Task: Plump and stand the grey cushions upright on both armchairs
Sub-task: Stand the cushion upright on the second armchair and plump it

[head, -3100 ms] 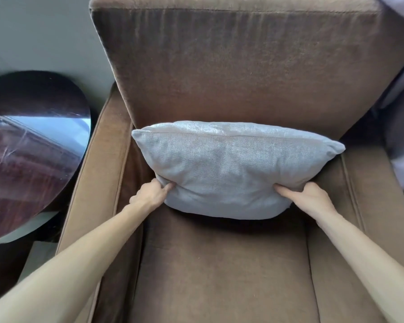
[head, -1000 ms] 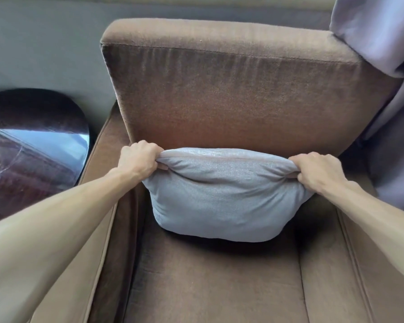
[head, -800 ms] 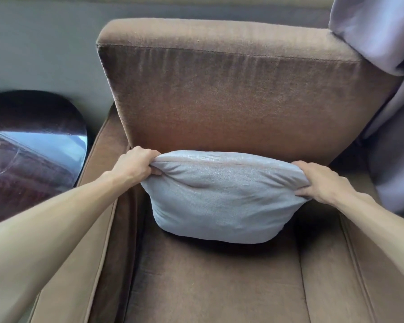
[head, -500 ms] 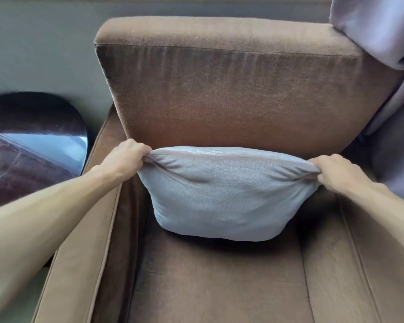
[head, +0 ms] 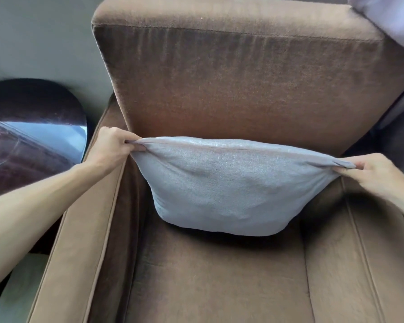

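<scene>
A grey cushion [head: 229, 187] stands on the seat of a brown armchair [head: 238, 73], leaning against its backrest. Its top edge is stretched wide and taut, and its lower part bulges down to the seat. My left hand [head: 110, 151] pinches the cushion's upper left corner, over the chair's left arm. My right hand [head: 373, 172] pinches the upper right corner, beside the right arm. Only this one armchair is in view.
A dark glossy round side table [head: 30, 136] stands left of the armchair against a grey wall. Pale lilac curtain fabric [head: 397, 22] hangs at the upper right, touching the backrest corner. The front of the seat [head: 215, 280] is bare.
My hands went from the cushion's lower corners to its top corners, then pulled outward. The top edge has stretched wider and flatter over the last second.
</scene>
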